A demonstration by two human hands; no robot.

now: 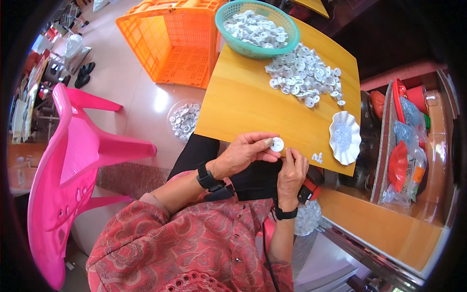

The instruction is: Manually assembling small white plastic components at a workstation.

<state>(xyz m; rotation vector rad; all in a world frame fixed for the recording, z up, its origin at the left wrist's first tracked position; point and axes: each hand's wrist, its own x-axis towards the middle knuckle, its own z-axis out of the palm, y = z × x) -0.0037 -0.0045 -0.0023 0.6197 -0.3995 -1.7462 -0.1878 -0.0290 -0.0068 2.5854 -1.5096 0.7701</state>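
Left hand (pixel 245 152) pinches a white disc (pixel 277 144); teal basket (pixel 228 34) holds seemingly identical discs.

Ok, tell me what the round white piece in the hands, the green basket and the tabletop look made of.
Round white piece: probably moulded plastic, smooth and matte. Green basket: plastic, judging by its uniform colour and fine moulded mesh wall. Tabletop: wood or a wood-look laminate; yellow, smooth, faintly glossy, grain too faint to tell.

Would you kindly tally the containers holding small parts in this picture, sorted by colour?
Green basket: 1
White scalloped dish: 1
Clear bowl on the floor: 1
Total: 3
The orange crate is left out; no parts show in it.
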